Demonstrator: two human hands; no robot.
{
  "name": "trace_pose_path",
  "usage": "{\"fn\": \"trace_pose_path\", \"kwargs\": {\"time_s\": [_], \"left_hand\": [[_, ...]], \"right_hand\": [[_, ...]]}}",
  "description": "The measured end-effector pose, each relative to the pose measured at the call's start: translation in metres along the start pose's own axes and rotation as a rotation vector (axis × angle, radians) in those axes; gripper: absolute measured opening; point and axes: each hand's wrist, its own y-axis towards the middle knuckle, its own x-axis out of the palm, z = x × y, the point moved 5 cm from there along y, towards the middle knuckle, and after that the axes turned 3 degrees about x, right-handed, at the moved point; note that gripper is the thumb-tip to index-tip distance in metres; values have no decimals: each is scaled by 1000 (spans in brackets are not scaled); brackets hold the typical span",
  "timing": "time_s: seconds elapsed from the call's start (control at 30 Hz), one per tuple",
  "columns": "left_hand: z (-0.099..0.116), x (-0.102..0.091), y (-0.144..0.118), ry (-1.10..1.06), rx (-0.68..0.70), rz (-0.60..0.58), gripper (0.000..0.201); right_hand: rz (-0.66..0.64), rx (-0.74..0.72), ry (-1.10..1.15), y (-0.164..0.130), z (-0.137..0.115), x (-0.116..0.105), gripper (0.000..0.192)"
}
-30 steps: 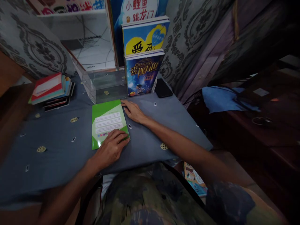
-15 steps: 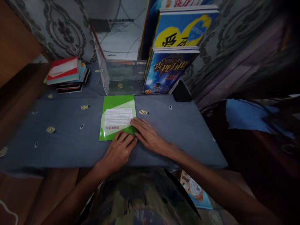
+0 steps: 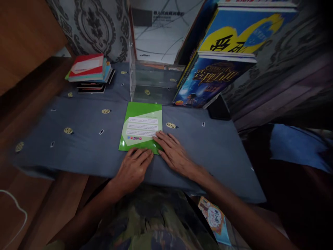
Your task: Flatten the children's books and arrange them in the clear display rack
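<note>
A thin green booklet, rectangular with a glossy cover and a pale panel of printed lines, lies flat on the grey-blue cloth that covers the table, just in front of a clear acrylic stand. The left hand lies palm down and relaxed at the booklet's near edge, fingers spread and extended, fingertips touching the lower right corner; it grips nothing. The right hand lies flat just beside it, fingers straight, tips pressing on the same corner of the cover; it also grips nothing. The two hands nearly touch at the corner. The cloth is matte, dotted with small round yellow motifs and small white marks. Glossy softcover books lean upright in the stand's right half. A stack of flat books with a red top cover lies at the far left, well apart from the hands. A dark rectangular phone rests near the leaning books
</note>
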Motion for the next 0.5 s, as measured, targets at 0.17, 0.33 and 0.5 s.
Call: {"fn": "trace_pose_path", "kwargs": {"time_s": [0.17, 0.33, 0.5], "left_hand": [[-13, -9, -16, 28, -71, 34, 38], [-29, -20, -36, 77, -154, 51, 40], [-38, -29, -49, 96, -209, 101, 39]], "right_hand": [[-31, -3, -10, 2, 0, -1, 48], [-31, -2, 17, 2, 0, -2, 48], [-32, 5, 18, 2, 0, -1, 48]]}}
